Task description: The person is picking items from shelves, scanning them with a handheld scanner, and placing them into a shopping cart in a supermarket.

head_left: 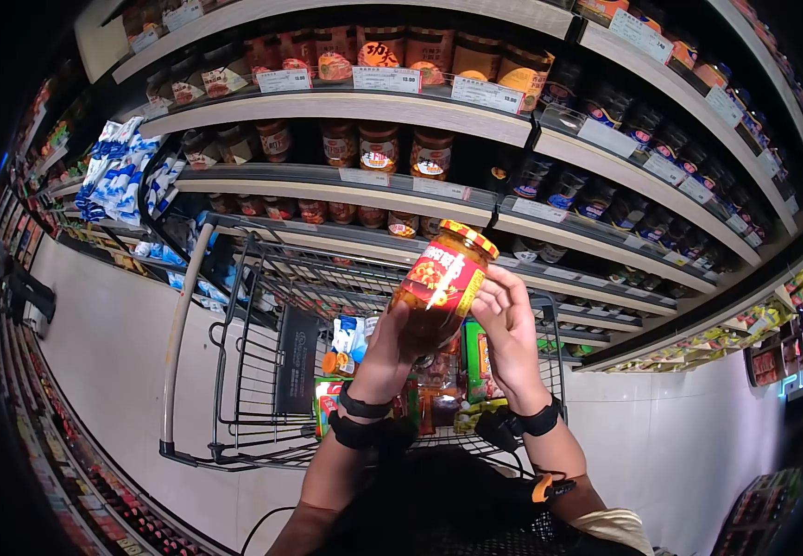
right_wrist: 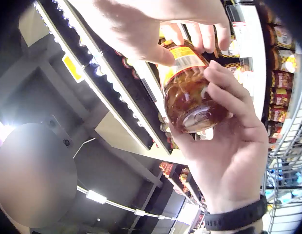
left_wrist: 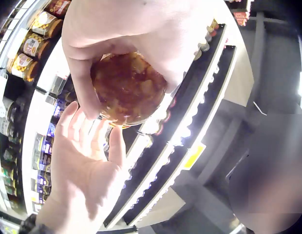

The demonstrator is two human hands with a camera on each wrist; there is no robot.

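Observation:
A glass jar [head_left: 440, 283] with a red-and-yellow label and a patterned lid is held tilted above a shopping cart. My left hand [head_left: 390, 338] grips its base from below; in the right wrist view that hand's fingers [right_wrist: 224, 97] wrap the jar [right_wrist: 190, 92] near its bottom. My right hand [head_left: 508, 320] holds the jar's upper side, with thumb and fingers [right_wrist: 199, 34] on either side of the label. The left wrist view shows the jar's underside [left_wrist: 129, 87], my left hand [left_wrist: 141, 29] round it, and my right hand [left_wrist: 85, 165] beside it, palm showing.
A wire shopping cart [head_left: 234, 371] stands below the hands, holding several packaged goods [head_left: 346, 347]. Shelves [head_left: 373, 107] of jars and bottles with price tags fill the wall ahead. Blue-and-white packs [head_left: 119, 171] hang at the left. A pale floor aisle [head_left: 105, 352] runs beside the cart.

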